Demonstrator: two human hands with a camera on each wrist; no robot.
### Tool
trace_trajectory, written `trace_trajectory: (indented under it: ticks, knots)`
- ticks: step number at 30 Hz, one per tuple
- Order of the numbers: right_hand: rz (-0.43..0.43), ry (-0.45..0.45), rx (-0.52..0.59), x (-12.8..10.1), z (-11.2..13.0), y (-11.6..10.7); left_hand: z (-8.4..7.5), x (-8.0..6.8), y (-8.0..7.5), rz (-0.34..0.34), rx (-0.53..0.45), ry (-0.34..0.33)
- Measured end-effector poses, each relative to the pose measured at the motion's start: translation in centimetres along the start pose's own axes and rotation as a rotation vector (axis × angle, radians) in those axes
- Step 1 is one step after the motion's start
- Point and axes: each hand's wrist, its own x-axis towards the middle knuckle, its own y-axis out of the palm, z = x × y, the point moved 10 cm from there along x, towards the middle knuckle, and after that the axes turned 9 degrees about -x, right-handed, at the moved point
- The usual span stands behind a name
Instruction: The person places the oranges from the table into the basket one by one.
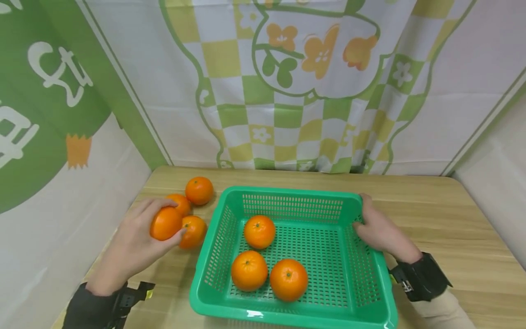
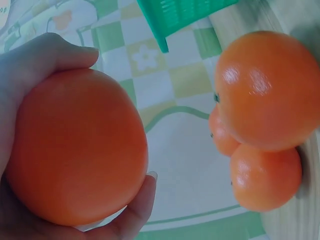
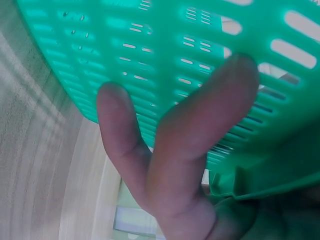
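Note:
My left hand [image 1: 137, 240] grips an orange [image 1: 166, 223], thumb on one side and fingers round the other. In the left wrist view this held orange [image 2: 80, 150] fills the palm. Just beyond it on the table are three more oranges, one nearest the basket [image 1: 193, 232], one partly hidden behind the held fruit [image 1: 179, 204] and one farther back [image 1: 199, 190]. My right hand [image 1: 380, 228] holds the right rim of a green plastic basket [image 1: 293, 194]. The thumb is over the inside, while fingers [image 3: 185, 135] lie against the slotted outer wall in the right wrist view.
Three oranges sit inside the basket on its left half: one toward the back [image 1: 260, 232], one at front left [image 1: 249, 270] and one at front middle [image 1: 289, 280]. The wooden table [image 1: 444, 219] ends at a patterned curtain [image 1: 296, 123] behind. A white-and-green side wall [image 1: 45, 237] stands close on the left.

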Motion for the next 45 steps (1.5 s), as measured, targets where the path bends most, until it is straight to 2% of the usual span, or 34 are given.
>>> trace_trajectory:
  ticks: [4, 8, 12, 16, 23, 30, 36, 45]
  knots:
    - [-0.003, 0.013, 0.002, 0.0, -0.2, 0.1, -0.4, 0.4, 0.0, -0.006, -0.019, 0.0]
    - [-0.009, 0.019, -0.029, 0.0, -0.2, 0.3, -1.0, 1.1, 0.2, 0.019, -0.018, 0.008]
    - [-0.002, 0.023, -0.035, 0.0, -0.1, 0.6, -2.0, 2.0, 1.0, 0.091, -0.023, 0.012]
    - [0.009, 0.026, -0.023, 0.1, 0.0, 0.9, -3.2, 3.2, 2.5, 0.187, -0.043, 0.018]
    - [0.009, 0.03, -0.015, 0.1, 0.2, 0.8, -5.0, 5.3, 4.7, 0.277, -0.068, 0.067]
    - [0.012, 0.036, 0.009, 0.1, 0.1, 0.9, -5.7, 5.7, 5.6, 0.316, -0.099, 0.064]
    - [0.008, 0.034, 0.012, 0.0, -0.1, 0.8, -6.6, 6.2, 6.8, 0.406, -0.132, 0.054]
    - [-0.013, 0.018, 0.002, 0.1, -0.2, 0.1, -9.7, 8.2, 8.5, 0.461, -0.163, 0.155]
